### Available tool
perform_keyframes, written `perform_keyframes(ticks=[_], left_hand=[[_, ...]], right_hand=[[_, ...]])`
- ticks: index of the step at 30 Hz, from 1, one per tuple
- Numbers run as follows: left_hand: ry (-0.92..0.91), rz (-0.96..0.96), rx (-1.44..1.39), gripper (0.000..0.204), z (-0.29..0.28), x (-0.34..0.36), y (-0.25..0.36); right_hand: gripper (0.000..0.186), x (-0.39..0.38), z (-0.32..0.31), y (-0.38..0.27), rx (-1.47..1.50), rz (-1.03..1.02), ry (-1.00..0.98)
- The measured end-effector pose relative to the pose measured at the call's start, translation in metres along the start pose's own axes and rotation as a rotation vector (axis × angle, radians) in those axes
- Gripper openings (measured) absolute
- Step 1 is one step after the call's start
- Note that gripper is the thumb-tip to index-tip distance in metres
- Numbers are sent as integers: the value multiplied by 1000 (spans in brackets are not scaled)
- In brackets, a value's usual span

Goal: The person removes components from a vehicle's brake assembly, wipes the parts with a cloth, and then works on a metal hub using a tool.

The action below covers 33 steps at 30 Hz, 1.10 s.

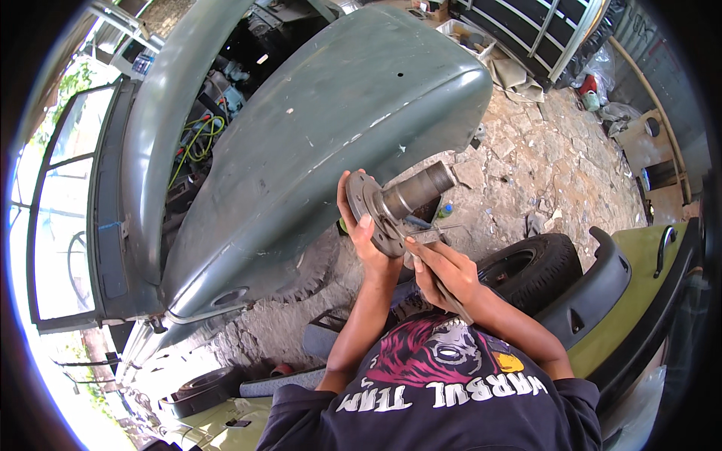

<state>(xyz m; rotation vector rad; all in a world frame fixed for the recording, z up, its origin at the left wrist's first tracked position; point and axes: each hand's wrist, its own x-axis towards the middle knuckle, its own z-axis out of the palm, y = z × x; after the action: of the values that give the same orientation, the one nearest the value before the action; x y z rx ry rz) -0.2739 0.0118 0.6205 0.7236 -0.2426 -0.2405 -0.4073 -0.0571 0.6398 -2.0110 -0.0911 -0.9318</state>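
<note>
My left hand (366,239) is closed around the round flange of a grey metal wheel spindle (410,197). Bolt holes ring the flange, and the stepped shaft points up and to the right, with a threaded end. My thumb lies across the flange face. Pinched in my right hand (453,275) is a slim metal caliper (457,307). Its bar runs back under my palm toward my shirt, and its head end lies close against the lower edge of the flange. Whether the jaws touch the metal, I cannot tell.
A green vehicle fender (331,143) fills the left and far side, beside an engine bay with a yellow-green hose (199,143). To the right are a tyre (538,270), a dark bumper piece (594,282) and an olive panel (639,278). Broken stone paving (556,165) lies beyond.
</note>
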Motion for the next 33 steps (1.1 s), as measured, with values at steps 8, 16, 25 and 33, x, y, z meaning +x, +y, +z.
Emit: perform_keyframes(ticks=[8, 16, 25, 33], left_hand=[[116, -142, -78, 78, 2, -10, 12], [224, -294, -218, 64, 11, -17, 39], [290, -290, -233, 62, -9, -40, 55], [373, -111, -123, 60, -39, -65, 68]], right_hand=[[36, 17, 11, 6, -3, -65, 1], [40, -14, 3, 18, 11, -202, -92], [41, -4, 17, 0, 67, -171, -195], [38, -7, 51, -20, 178, -142, -202]])
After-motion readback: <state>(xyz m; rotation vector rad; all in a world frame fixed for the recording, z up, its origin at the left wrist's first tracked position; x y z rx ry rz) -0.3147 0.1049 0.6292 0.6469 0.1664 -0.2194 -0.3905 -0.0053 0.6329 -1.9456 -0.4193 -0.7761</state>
